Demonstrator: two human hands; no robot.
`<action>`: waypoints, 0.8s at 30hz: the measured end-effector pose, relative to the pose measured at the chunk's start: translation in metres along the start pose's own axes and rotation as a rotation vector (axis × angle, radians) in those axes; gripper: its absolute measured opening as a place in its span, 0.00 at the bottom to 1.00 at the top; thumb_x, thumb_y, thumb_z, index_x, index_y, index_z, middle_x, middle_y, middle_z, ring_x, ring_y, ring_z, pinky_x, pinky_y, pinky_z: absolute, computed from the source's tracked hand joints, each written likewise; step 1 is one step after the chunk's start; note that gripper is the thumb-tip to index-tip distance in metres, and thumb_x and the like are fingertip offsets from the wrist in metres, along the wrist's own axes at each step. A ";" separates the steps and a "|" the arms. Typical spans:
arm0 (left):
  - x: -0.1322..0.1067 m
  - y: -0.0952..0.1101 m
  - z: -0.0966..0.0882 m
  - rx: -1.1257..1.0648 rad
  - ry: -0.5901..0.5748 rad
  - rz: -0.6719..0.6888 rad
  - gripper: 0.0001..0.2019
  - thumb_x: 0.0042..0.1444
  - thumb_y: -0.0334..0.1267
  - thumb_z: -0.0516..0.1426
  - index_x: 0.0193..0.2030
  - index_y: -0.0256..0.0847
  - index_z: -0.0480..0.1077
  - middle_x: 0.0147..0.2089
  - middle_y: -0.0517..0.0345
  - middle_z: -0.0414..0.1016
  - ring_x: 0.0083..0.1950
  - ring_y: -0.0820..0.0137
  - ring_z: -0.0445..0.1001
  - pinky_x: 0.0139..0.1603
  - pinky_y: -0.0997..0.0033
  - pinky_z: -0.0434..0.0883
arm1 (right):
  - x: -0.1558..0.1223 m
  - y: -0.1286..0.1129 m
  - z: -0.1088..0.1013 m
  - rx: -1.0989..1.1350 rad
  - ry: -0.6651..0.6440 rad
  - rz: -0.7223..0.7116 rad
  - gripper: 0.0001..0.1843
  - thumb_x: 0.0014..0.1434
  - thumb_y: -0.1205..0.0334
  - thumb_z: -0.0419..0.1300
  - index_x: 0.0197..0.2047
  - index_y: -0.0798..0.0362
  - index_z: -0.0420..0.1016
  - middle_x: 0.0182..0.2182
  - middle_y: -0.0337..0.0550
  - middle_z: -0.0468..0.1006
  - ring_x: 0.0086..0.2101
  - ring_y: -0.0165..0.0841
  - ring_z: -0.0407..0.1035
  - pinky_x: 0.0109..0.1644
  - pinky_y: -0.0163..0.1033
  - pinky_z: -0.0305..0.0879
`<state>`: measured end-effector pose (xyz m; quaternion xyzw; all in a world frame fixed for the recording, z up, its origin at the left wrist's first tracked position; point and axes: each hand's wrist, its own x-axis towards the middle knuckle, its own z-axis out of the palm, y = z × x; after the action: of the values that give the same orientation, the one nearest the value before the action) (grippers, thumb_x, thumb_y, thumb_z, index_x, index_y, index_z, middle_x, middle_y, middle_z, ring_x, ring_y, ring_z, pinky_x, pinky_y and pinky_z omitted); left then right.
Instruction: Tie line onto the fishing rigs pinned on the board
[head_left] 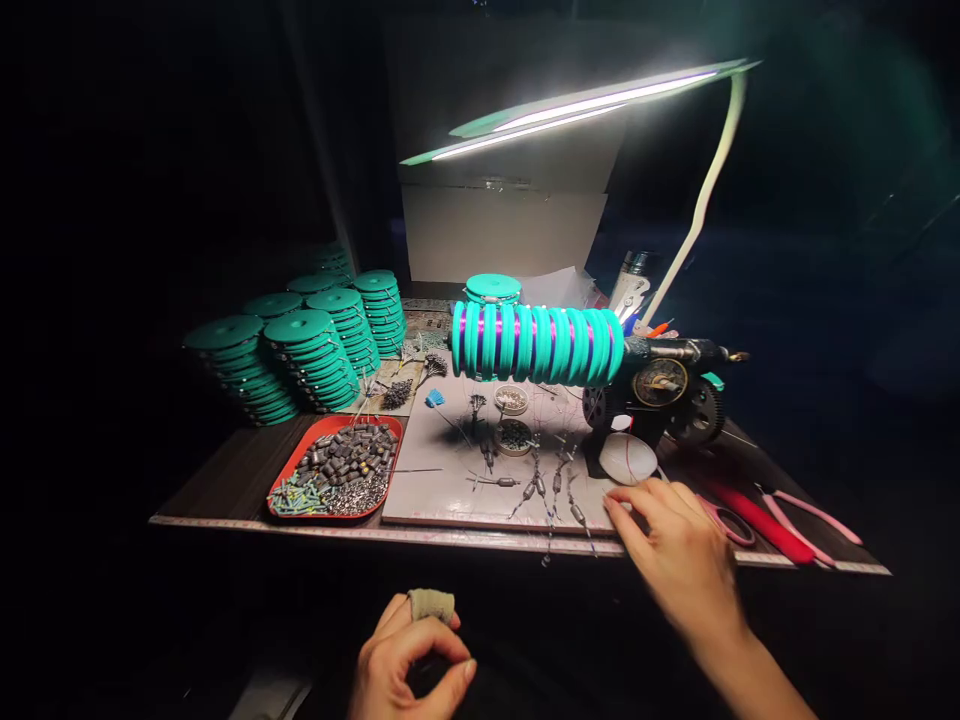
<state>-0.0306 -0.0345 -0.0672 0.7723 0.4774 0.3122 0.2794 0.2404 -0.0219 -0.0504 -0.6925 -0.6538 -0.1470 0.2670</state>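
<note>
My right hand [679, 555] rests at the front edge of the pale work mat [450, 480], fingers stretched toward several small wired sinker rigs [551, 490] and a white oval object [628, 458]; it holds nothing. My left hand [409, 655] hangs below the table edge, thumb and fingers curled into a pinch, one finger wrapped in a cloth guard [431, 603]; what it pinches is hidden. A row of teal spools [536, 343] wound with purple line sits on a winding machine [664, 385] above the mat.
Stacks of teal spools [300, 345] stand at the back left. A red tray [289, 470] of small grey parts sits left of the mat. Pink-handled scissors [727, 520] and pliers [810, 510] lie at the right. A bent desk lamp [585, 105] lights the table.
</note>
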 end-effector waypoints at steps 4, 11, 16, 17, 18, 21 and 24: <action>0.000 0.001 0.004 -0.110 0.060 -0.112 0.03 0.42 0.34 0.61 0.21 0.44 0.73 0.29 0.57 0.74 0.32 0.67 0.73 0.33 0.70 0.72 | 0.010 -0.007 0.009 -0.087 -0.022 -0.019 0.14 0.59 0.61 0.50 0.29 0.53 0.74 0.24 0.44 0.72 0.30 0.40 0.63 0.33 0.41 0.56; -0.006 -0.002 0.011 -0.221 0.075 -0.099 0.03 0.46 0.37 0.60 0.25 0.44 0.75 0.28 0.56 0.74 0.31 0.67 0.73 0.32 0.69 0.71 | 0.007 -0.005 0.011 -0.153 -0.011 -0.033 0.15 0.59 0.60 0.50 0.31 0.54 0.76 0.24 0.46 0.72 0.30 0.40 0.63 0.33 0.42 0.55; -0.002 0.004 0.007 -0.200 0.008 -0.068 0.03 0.48 0.35 0.59 0.27 0.43 0.75 0.29 0.54 0.75 0.33 0.67 0.74 0.34 0.69 0.72 | 0.001 -0.011 -0.001 -0.106 0.044 -0.033 0.17 0.61 0.59 0.47 0.35 0.57 0.75 0.25 0.47 0.73 0.29 0.41 0.65 0.33 0.43 0.58; 0.000 0.008 0.005 -0.202 0.012 -0.065 0.03 0.47 0.35 0.59 0.27 0.42 0.75 0.28 0.54 0.75 0.32 0.67 0.74 0.33 0.69 0.72 | -0.003 -0.016 -0.007 -0.039 0.085 -0.025 0.17 0.61 0.59 0.47 0.36 0.57 0.75 0.26 0.48 0.74 0.30 0.41 0.65 0.34 0.44 0.59; 0.001 0.011 0.005 -0.204 0.027 -0.067 0.03 0.47 0.34 0.59 0.26 0.42 0.75 0.28 0.54 0.75 0.31 0.67 0.74 0.32 0.69 0.72 | -0.009 -0.022 -0.013 0.062 0.124 -0.019 0.15 0.60 0.59 0.48 0.38 0.56 0.74 0.27 0.48 0.74 0.30 0.40 0.66 0.35 0.44 0.60; 0.002 0.022 0.003 -0.213 0.070 -0.095 0.03 0.44 0.30 0.60 0.25 0.41 0.75 0.27 0.55 0.74 0.30 0.67 0.73 0.30 0.70 0.71 | -0.031 -0.048 -0.027 0.498 0.101 -0.052 0.08 0.57 0.64 0.54 0.40 0.51 0.72 0.29 0.44 0.75 0.33 0.38 0.68 0.38 0.41 0.63; -0.001 0.029 0.003 -0.231 0.080 -0.125 0.03 0.43 0.29 0.60 0.23 0.40 0.74 0.25 0.56 0.73 0.30 0.67 0.72 0.31 0.70 0.70 | -0.054 -0.075 -0.023 0.870 -0.158 -0.141 0.11 0.56 0.68 0.55 0.42 0.48 0.70 0.30 0.43 0.76 0.31 0.35 0.70 0.34 0.36 0.66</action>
<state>-0.0127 -0.0473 -0.0480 0.6907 0.4962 0.3776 0.3662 0.1648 -0.0791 -0.0481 -0.4786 -0.7189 0.1771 0.4719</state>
